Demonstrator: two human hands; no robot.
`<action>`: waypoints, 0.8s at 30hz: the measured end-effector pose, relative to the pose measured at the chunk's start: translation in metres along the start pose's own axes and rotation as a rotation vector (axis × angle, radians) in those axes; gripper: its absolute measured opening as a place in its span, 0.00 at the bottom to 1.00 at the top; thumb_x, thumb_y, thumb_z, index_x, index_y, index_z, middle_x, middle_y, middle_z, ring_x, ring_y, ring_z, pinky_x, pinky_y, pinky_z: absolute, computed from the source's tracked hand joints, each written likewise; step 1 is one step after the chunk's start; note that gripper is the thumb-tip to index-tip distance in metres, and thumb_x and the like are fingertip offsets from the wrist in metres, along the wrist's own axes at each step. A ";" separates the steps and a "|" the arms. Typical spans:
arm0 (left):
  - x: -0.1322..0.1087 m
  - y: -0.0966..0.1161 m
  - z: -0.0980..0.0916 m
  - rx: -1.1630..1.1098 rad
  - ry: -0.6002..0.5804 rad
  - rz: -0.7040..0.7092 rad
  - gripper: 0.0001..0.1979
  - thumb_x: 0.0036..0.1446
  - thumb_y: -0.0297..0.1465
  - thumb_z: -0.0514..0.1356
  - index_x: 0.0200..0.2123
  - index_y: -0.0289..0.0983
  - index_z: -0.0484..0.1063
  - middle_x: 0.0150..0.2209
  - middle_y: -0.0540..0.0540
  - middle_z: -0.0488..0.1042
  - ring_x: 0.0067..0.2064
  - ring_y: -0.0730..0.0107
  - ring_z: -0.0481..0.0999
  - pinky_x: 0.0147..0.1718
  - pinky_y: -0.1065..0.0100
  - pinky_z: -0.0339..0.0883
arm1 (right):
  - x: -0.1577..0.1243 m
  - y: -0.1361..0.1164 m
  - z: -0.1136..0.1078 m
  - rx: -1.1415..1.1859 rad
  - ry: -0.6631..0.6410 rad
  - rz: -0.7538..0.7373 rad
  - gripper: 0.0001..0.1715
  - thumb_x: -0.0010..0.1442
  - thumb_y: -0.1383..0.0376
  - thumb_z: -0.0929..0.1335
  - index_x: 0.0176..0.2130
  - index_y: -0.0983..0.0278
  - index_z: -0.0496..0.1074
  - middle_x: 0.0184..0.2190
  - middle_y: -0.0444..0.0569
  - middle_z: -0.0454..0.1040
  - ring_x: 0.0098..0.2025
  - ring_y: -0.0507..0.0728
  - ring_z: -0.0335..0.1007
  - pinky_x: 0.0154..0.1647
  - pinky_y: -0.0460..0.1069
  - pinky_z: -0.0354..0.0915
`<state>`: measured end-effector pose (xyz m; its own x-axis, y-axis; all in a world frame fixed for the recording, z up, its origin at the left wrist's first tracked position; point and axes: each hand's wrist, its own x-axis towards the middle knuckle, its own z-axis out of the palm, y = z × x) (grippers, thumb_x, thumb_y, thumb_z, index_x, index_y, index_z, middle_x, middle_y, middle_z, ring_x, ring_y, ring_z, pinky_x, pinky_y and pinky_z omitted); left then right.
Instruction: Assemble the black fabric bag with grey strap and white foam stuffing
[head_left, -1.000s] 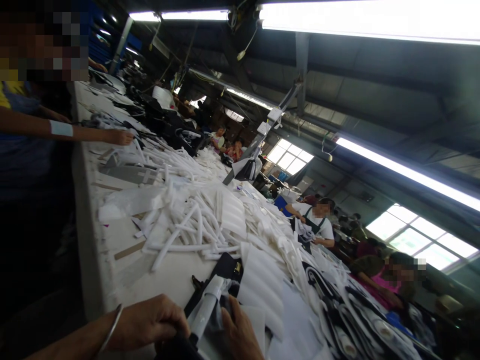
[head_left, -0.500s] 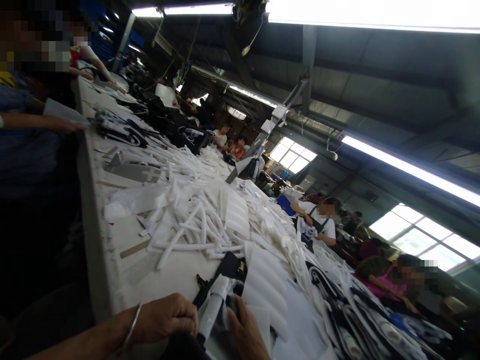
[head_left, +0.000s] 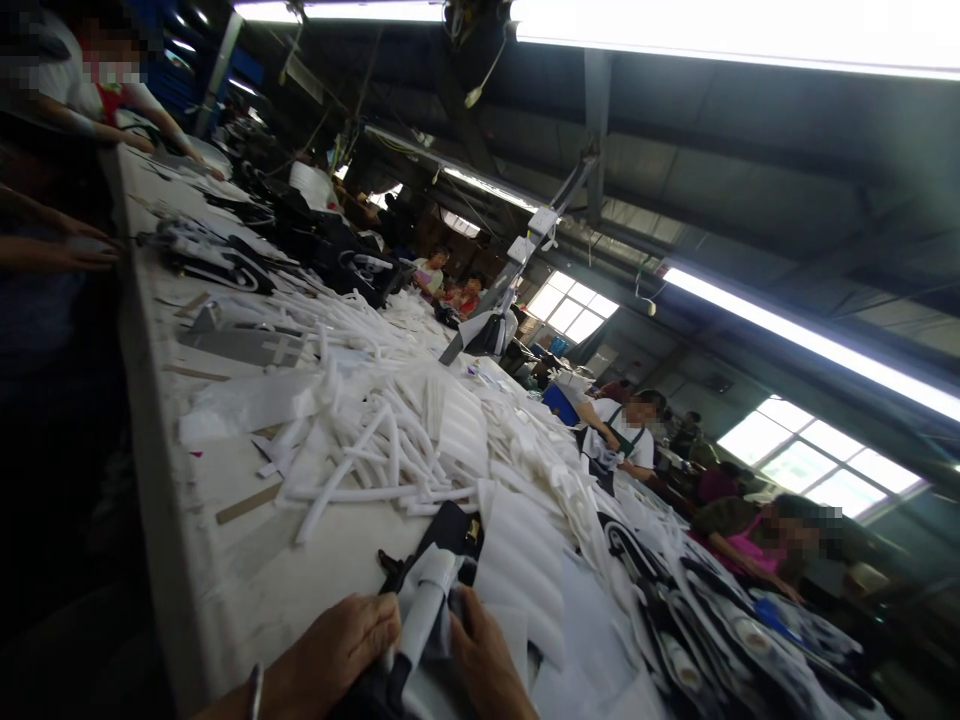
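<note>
White foam strips (head_left: 390,440) lie heaped and crossing one another over the middle of the tabletop (head_left: 259,585), just beyond the dark piece (head_left: 442,525) that the person has at the near edge of the view. That piece slants away from the body, with a pale band (head_left: 427,600) wrapped along it and a brass-coloured fitting (head_left: 472,533) near its far end. Curled fingers of the left hand (head_left: 360,635) grip its left side, while the right hand (head_left: 487,650) has thumb and fingers closed about the other side; the undersides of both hands are hidden. A ribbed foam sheet (head_left: 521,570) lies just right of the dark piece, its near part close to the right hand, and beyond it folded black-and-white pieces (head_left: 675,620) crowd the right side. Left of the heap are a brown strip (head_left: 247,503) and, farther off, a flat grey piece (head_left: 255,345); black goods (head_left: 330,250) pile up toward the far end. A slanting metal post (head_left: 525,250) with white boxes on it rises behind the heap and partly blocks the view of the room. Co-worker's hands (head_left: 82,250) show by the table's left edge, well apart from the person's own, and a worker in a green apron (head_left: 630,435) sits across on the right.
</note>
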<state>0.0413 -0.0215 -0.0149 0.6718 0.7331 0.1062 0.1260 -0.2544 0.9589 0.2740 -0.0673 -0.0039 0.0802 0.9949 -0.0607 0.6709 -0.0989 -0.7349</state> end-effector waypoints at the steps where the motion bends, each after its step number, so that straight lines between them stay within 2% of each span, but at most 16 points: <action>1: 0.000 0.001 0.001 0.068 0.041 0.003 0.24 0.61 0.53 0.46 0.27 0.39 0.60 0.30 0.49 0.67 0.35 0.66 0.66 0.38 0.68 0.61 | 0.000 0.001 0.000 0.004 0.001 -0.004 0.21 0.63 0.55 0.62 0.51 0.63 0.70 0.46 0.51 0.77 0.48 0.61 0.72 0.50 0.51 0.63; 4: 0.007 0.002 0.003 0.088 0.051 -0.023 0.23 0.62 0.51 0.45 0.27 0.39 0.61 0.29 0.49 0.67 0.33 0.66 0.66 0.37 0.68 0.61 | 0.001 0.004 0.000 0.019 -0.001 -0.005 0.20 0.64 0.54 0.62 0.50 0.62 0.69 0.44 0.50 0.77 0.47 0.60 0.72 0.49 0.51 0.63; 6: 0.013 0.004 0.003 0.032 -0.016 -0.058 0.24 0.60 0.53 0.47 0.26 0.39 0.60 0.25 0.51 0.64 0.29 0.68 0.64 0.31 0.70 0.60 | 0.002 0.005 0.000 0.017 0.002 0.011 0.20 0.64 0.53 0.61 0.47 0.63 0.70 0.41 0.50 0.77 0.45 0.60 0.72 0.47 0.50 0.64; 8: 0.014 0.009 -0.001 0.001 -0.067 -0.063 0.25 0.59 0.54 0.49 0.26 0.39 0.61 0.24 0.52 0.63 0.28 0.70 0.63 0.29 0.71 0.59 | 0.003 0.006 0.000 0.005 0.013 0.030 0.20 0.64 0.53 0.61 0.46 0.63 0.71 0.39 0.50 0.77 0.43 0.60 0.73 0.45 0.50 0.64; 12: -0.001 0.022 -0.019 -0.036 -0.143 -0.014 0.27 0.61 0.53 0.48 0.30 0.36 0.72 0.29 0.50 0.72 0.33 0.68 0.71 0.35 0.71 0.63 | 0.004 0.007 -0.001 -0.024 0.024 0.032 0.22 0.64 0.54 0.61 0.51 0.63 0.70 0.40 0.51 0.78 0.44 0.61 0.72 0.47 0.51 0.64; 14: -0.012 0.018 -0.030 -0.036 -0.138 0.016 0.28 0.65 0.51 0.44 0.35 0.38 0.75 0.34 0.49 0.76 0.38 0.67 0.74 0.40 0.71 0.64 | 0.004 0.006 -0.001 -0.029 0.031 0.024 0.23 0.64 0.54 0.62 0.52 0.63 0.69 0.43 0.52 0.77 0.46 0.61 0.72 0.49 0.51 0.63; 17: -0.018 -0.014 -0.045 0.094 -0.001 0.038 0.24 0.67 0.47 0.44 0.39 0.41 0.75 0.38 0.49 0.78 0.41 0.66 0.76 0.44 0.71 0.66 | 0.004 0.004 -0.002 -0.030 0.025 0.025 0.22 0.64 0.54 0.62 0.53 0.62 0.70 0.46 0.52 0.77 0.48 0.61 0.72 0.51 0.51 0.62; 20: -0.012 -0.063 -0.051 0.435 0.243 0.147 0.16 0.62 0.44 0.55 0.40 0.42 0.77 0.41 0.47 0.80 0.43 0.61 0.77 0.47 0.69 0.67 | 0.003 0.000 -0.002 -0.029 0.009 0.033 0.23 0.64 0.55 0.62 0.53 0.62 0.70 0.46 0.53 0.76 0.49 0.61 0.71 0.51 0.51 0.62; 22: -0.007 -0.090 -0.051 0.586 0.288 0.237 0.13 0.60 0.40 0.58 0.44 0.44 0.77 0.47 0.47 0.79 0.48 0.60 0.76 0.51 0.67 0.66 | 0.002 -0.004 -0.003 -0.026 0.009 0.035 0.23 0.64 0.55 0.62 0.53 0.63 0.70 0.47 0.53 0.76 0.49 0.62 0.71 0.51 0.52 0.62; 24: -0.005 -0.106 -0.050 0.669 0.299 0.271 0.13 0.61 0.37 0.58 0.46 0.46 0.77 0.49 0.48 0.78 0.51 0.59 0.75 0.54 0.65 0.65 | 0.002 -0.006 -0.003 -0.027 0.013 0.043 0.23 0.63 0.55 0.62 0.53 0.63 0.70 0.46 0.53 0.77 0.49 0.62 0.72 0.51 0.52 0.62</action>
<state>-0.0118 0.0332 -0.1044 0.5289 0.7058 0.4712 0.4627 -0.7053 0.5371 0.2722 -0.0653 0.0026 0.1192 0.9894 -0.0826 0.6864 -0.1423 -0.7132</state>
